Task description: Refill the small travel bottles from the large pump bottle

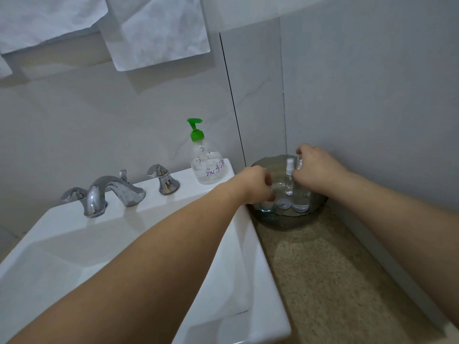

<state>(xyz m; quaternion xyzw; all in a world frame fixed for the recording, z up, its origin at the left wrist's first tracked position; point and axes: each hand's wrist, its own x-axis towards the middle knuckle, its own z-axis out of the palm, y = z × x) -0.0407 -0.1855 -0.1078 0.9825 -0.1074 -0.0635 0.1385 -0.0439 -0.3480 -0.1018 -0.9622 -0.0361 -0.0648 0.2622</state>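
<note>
Travel bottles crowded in the bowl: a knock is easy

Travel bottles (289,182) stand close together in a dark glass bowl (320,206) on the speckled counter (330,276), at the far right beside the sink (139,244). The right hand (315,167) curls around a clear bottle at the back of the bowl. The left hand (258,184) reaches into the near left part; whether it grips something I cannot tell. The pump bottle (207,162) waits apart, on the sink ledge. Lifting one bottle could tip its neighbours, I think.
</note>
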